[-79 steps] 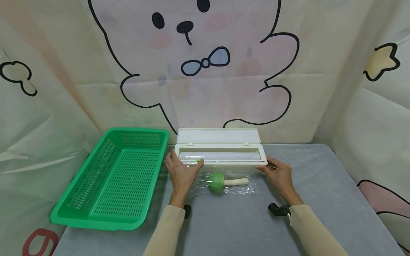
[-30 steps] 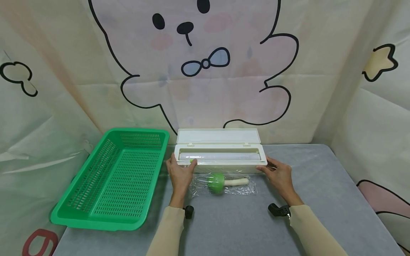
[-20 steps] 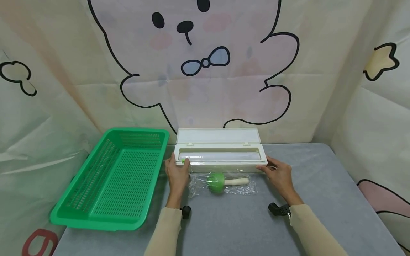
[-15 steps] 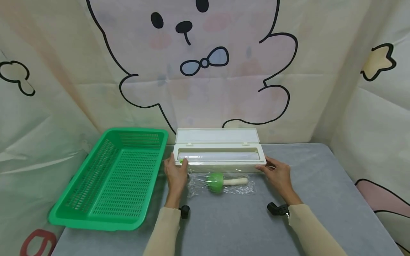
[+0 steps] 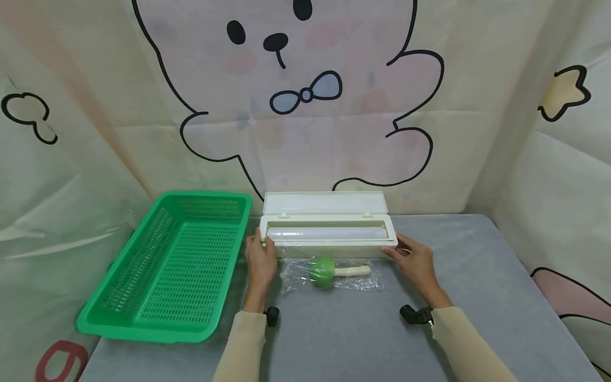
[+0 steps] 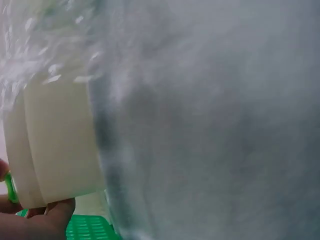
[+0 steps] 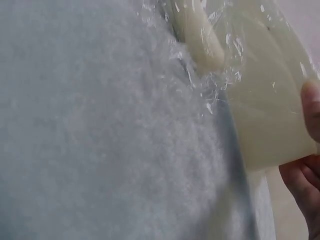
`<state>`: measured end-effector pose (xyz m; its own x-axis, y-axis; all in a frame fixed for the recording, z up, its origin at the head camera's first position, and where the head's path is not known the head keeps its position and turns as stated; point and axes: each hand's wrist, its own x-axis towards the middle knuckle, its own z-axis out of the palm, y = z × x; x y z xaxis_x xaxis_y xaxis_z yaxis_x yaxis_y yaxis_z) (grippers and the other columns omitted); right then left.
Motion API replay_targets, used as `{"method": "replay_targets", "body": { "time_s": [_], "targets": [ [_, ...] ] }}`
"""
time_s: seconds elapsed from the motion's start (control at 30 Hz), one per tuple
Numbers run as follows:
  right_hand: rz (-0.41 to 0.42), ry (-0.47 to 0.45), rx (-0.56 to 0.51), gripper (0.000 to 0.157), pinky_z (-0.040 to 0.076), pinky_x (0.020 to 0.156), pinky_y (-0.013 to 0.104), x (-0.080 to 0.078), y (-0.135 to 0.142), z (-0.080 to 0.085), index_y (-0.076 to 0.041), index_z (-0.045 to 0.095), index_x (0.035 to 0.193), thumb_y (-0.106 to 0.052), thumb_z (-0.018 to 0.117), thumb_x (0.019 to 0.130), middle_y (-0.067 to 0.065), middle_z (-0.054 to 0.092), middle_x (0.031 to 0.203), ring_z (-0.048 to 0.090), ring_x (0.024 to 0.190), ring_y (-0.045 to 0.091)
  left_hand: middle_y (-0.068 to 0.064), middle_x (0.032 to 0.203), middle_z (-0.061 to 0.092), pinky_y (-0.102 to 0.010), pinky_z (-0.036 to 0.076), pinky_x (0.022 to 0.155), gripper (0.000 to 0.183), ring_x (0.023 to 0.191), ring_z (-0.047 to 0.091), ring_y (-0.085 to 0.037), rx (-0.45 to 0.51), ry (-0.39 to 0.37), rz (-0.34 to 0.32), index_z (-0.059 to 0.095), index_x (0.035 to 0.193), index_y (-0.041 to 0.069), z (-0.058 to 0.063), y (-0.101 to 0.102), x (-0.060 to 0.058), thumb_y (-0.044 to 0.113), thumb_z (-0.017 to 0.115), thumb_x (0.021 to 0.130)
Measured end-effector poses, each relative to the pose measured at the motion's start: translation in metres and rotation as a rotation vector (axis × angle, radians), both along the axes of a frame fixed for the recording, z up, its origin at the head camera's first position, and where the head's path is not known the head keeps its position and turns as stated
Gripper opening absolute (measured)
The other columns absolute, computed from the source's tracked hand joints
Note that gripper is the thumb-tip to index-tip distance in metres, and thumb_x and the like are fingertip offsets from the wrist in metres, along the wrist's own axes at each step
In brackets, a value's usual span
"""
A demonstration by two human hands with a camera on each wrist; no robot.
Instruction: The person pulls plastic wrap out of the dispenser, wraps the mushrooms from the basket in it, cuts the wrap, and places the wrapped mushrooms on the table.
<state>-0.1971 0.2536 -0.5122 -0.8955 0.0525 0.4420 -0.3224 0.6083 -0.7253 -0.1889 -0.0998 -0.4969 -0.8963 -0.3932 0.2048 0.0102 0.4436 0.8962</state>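
Note:
A white cling film dispenser (image 5: 343, 250) lies at the back of the table with its lid (image 5: 326, 202) up and a roll of film (image 5: 324, 233) inside. My left hand (image 5: 260, 268) grips its left end, the thumb at the small green slide cutter (image 6: 11, 187). At the opposite end, my right hand (image 5: 417, 265) holds the corner between thumb and fingers. Clear film hangs from the front over an object with a green rounded head (image 5: 322, 272) and an off-white stick-like handle (image 5: 352, 271). That handle (image 7: 200, 40) shows under the film in the right wrist view.
To the left stands a green perforated plastic basket (image 5: 176, 276), close beside the dispenser. A grey cloth (image 5: 343, 339) covers the table. Behind it hangs a curtain (image 5: 305, 143) printed with a cartoon animal.
My left thumb and the green slide cutter have moved left along the dispenser's front edge to its left end. My right hand and the wrapped object have stayed in place.

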Motion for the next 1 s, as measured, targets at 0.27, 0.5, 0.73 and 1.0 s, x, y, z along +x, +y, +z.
{"method": "replay_targets", "body": {
  "time_s": [0.27, 0.5, 0.73, 1.0],
  "targets": [
    [0.066, -0.093, 0.065, 0.074, 0.057, 0.078, 0.04, 0.007, 0.003, 0.003, 0.008, 0.051, 0.143, -0.003, 0.087, 0.078, 0.033, 0.065, 0.12, 0.071, 0.096, 0.044, -0.03, 0.155, 0.034, -0.059, 0.027, 0.115, 0.058, 0.145, 0.03, -0.045, 0.07, -0.067, 0.007, 0.028, 0.155, -0.007, -0.001, 0.003, 0.01, 0.025, 0.044, 0.109],
    [0.084, -0.13, 0.078, 0.079, 0.059, 0.078, 0.043, 0.01, 0.006, 0.004, 0.004, 0.047, 0.148, -0.011, 0.087, 0.081, 0.029, 0.061, 0.131, 0.068, 0.102, 0.042, -0.035, 0.142, 0.04, -0.06, 0.034, 0.109, 0.072, 0.134, 0.041, -0.049, 0.094, -0.166, 0.061, 0.026, 0.152, -0.012, 0.009, 0.01, 0.026, 0.036, 0.053, 0.105],
    [0.074, -0.267, 0.026, 0.076, 0.058, 0.076, 0.027, 0.008, 0.013, 0.004, -0.003, 0.044, 0.153, -0.029, 0.079, 0.091, 0.026, 0.062, 0.129, 0.066, 0.107, 0.039, -0.031, 0.129, 0.051, -0.055, 0.047, 0.094, 0.089, 0.115, 0.056, -0.043, 0.228, -0.309, -0.052, 0.034, 0.145, -0.01, 0.007, 0.015, 0.042, 0.049, 0.073, 0.09],
    [0.097, -0.329, -0.016, 0.069, 0.054, 0.071, 0.024, 0.005, 0.017, 0.009, -0.002, 0.045, 0.152, -0.03, 0.074, 0.095, 0.027, 0.06, 0.133, 0.063, 0.109, 0.04, -0.029, 0.136, 0.053, -0.053, 0.049, 0.096, 0.09, 0.123, 0.054, -0.041, 0.27, -0.318, -0.336, 0.04, 0.146, -0.01, -0.009, 0.014, 0.048, 0.032, 0.086, 0.082]
  ]
}}
